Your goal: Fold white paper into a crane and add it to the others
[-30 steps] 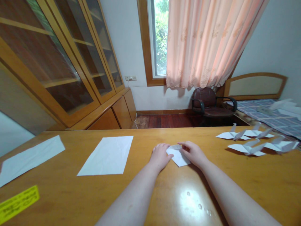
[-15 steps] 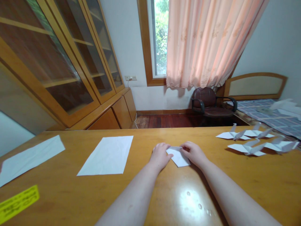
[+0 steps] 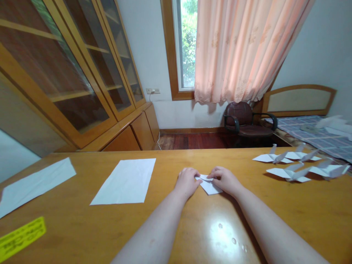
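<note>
A small piece of folded white paper (image 3: 211, 187) lies on the wooden table (image 3: 154, 231), between my two hands. My left hand (image 3: 187, 182) grips its far left corner, fingers curled over the edge and thumb alongside. At the far right edge, my right hand (image 3: 224, 178) pinches the paper with thumb and fingers. The far edge is turned over towards me as a narrow flap. My fingers hide both ends of that flap.
Two flat white sheets, one nearer (image 3: 126, 181) and another at the far left (image 3: 35, 187), lie left of my hands. A yellow label (image 3: 22, 238) sits at the lower left. Several folded paper cranes (image 3: 291, 172) stand at the right. A chair (image 3: 242, 119) is beyond the table.
The far edge of the folded paper has come over towards me and now lies lower as a flap. My right hand's fingers have moved slightly inward and nearer with it.
</note>
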### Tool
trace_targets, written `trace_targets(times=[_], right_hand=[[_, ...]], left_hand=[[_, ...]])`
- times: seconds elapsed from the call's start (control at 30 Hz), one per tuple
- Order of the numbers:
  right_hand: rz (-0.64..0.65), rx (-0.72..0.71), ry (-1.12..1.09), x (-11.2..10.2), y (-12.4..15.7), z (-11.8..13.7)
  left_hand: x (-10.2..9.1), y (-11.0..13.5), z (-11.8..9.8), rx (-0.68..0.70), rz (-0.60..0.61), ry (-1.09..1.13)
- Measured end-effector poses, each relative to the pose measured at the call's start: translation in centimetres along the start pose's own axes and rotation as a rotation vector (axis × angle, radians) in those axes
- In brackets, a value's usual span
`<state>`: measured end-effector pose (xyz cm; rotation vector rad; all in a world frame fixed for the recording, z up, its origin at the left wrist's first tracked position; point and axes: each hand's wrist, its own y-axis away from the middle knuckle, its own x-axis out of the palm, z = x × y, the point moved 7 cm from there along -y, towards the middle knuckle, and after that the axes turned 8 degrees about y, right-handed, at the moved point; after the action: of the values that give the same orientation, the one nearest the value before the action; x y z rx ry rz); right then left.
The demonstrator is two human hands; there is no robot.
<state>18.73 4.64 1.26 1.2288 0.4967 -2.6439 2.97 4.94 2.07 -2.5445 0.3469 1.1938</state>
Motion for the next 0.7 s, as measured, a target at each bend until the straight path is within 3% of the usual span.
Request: trace_targets(times=[0.37,0.7], right_hand=[[0.019,-0.046,0.034,-0.1,0.0,0.7],[0.019,-0.040,0.119,0.2,-0.4,-0.1]], left_hand=[[0.3,-0.3,0.2,0.003,0.018,-0.004],[2.0,0.4,-1.4,0.189,0.270,0.020]])
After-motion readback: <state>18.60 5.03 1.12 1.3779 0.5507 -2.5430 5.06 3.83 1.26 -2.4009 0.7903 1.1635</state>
